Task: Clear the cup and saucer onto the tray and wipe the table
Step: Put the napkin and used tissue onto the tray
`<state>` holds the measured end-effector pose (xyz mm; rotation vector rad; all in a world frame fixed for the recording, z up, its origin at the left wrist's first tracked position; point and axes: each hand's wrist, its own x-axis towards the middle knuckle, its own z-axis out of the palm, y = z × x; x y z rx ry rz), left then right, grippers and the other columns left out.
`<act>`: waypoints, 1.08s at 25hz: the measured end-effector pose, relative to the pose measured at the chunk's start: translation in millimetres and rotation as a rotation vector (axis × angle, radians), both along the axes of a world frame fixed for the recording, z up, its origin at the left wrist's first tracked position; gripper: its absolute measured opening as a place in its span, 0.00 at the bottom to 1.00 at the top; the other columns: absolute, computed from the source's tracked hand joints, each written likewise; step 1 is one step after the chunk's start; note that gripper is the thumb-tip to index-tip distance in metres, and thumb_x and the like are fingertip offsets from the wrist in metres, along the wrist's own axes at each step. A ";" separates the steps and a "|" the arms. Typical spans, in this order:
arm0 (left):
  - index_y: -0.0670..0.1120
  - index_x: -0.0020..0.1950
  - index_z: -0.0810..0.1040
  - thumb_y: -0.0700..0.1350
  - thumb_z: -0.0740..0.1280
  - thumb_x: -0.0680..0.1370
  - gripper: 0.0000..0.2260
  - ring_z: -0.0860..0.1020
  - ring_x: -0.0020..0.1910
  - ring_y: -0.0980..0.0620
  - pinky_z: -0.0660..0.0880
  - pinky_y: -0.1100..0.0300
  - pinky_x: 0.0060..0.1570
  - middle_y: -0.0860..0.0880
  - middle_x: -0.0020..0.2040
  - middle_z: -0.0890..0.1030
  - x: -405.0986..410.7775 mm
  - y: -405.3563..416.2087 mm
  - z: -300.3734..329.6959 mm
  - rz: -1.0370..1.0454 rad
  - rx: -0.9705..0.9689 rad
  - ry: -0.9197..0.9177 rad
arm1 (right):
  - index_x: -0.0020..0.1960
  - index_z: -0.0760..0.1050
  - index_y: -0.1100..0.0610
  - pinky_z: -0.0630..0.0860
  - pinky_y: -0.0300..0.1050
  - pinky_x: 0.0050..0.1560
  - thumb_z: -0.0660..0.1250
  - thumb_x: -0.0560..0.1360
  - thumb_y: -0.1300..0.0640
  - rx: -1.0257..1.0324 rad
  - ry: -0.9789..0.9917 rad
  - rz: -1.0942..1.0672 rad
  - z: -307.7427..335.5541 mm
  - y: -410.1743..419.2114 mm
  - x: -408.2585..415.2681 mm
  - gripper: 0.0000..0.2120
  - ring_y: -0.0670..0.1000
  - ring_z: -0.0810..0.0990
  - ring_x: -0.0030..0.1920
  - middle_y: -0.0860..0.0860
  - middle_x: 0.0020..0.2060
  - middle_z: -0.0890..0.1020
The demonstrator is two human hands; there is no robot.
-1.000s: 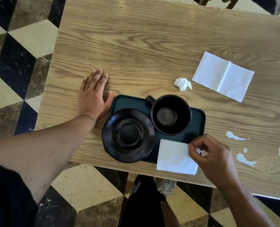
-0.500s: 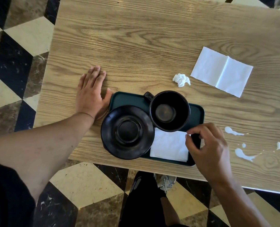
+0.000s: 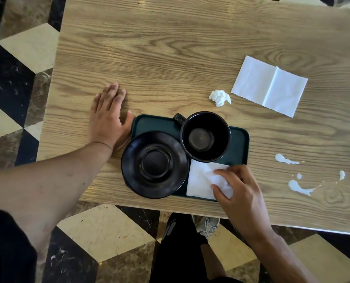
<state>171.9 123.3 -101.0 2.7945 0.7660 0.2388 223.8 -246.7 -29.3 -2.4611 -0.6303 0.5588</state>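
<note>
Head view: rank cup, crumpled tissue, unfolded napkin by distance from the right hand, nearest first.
From the right hand:
1. Cup, on the tray, just beyond the fingers.
2. Crumpled tissue, on the table past the cup.
3. Unfolded napkin, far right of the table.

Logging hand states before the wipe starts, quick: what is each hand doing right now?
Left hand: open, flat on the table beside the tray.
Right hand: pinching the napkin that lies on the tray.
</note>
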 end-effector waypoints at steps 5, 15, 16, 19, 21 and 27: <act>0.42 0.76 0.70 0.53 0.58 0.79 0.27 0.61 0.80 0.43 0.54 0.47 0.80 0.42 0.79 0.66 0.0 0.2 -1.3 -0.006 0.012 -0.014 | 0.58 0.82 0.52 0.74 0.33 0.49 0.75 0.74 0.58 -0.006 0.030 -0.017 1.9 -1.9 2.4 0.13 0.45 0.77 0.50 0.44 0.53 0.74; 0.42 0.76 0.70 0.51 0.58 0.80 0.26 0.63 0.79 0.41 0.56 0.45 0.78 0.41 0.79 0.67 -1.8 2.4 -2.6 -0.029 0.032 -0.031 | 0.53 0.83 0.56 0.68 0.24 0.42 0.70 0.75 0.65 0.109 -0.033 -0.291 5.1 9.0 32.3 0.08 0.41 0.77 0.40 0.46 0.49 0.79; 0.41 0.75 0.71 0.50 0.58 0.80 0.26 0.64 0.78 0.40 0.57 0.45 0.78 0.40 0.79 0.67 -0.9 3.3 -2.4 -0.031 0.034 -0.032 | 0.52 0.83 0.57 0.69 0.24 0.42 0.70 0.75 0.65 0.114 -0.040 -0.331 4.2 10.4 41.3 0.08 0.43 0.78 0.40 0.47 0.49 0.79; 0.38 0.74 0.71 0.49 0.57 0.80 0.25 0.66 0.76 0.37 0.61 0.41 0.75 0.37 0.77 0.68 -1.5 2.9 -0.8 -0.058 0.078 0.042 | 0.52 0.83 0.56 0.72 0.27 0.43 0.69 0.75 0.63 0.140 -0.061 -0.480 6.8 13.6 70.5 0.08 0.44 0.79 0.39 0.49 0.47 0.81; 0.36 0.72 0.71 0.49 0.56 0.81 0.24 0.69 0.73 0.34 0.64 0.38 0.72 0.34 0.75 0.70 -3.4 2.8 0.1 -0.090 0.139 0.101 | 0.53 0.83 0.56 0.69 0.24 0.41 0.68 0.76 0.61 0.157 -0.050 -0.592 7.9 19.6 100.2 0.08 0.43 0.78 0.38 0.50 0.44 0.83; 0.37 0.60 0.77 0.53 0.53 0.81 0.23 0.73 0.59 0.33 0.69 0.36 0.61 0.34 0.60 0.76 94.4 5.8 38.3 -0.162 0.063 0.130 | 0.57 0.79 0.54 0.73 0.44 0.51 0.68 0.77 0.45 -0.001 -0.009 -0.735 -6.2 44.8 196.3 0.15 0.53 0.82 0.51 0.50 0.48 0.84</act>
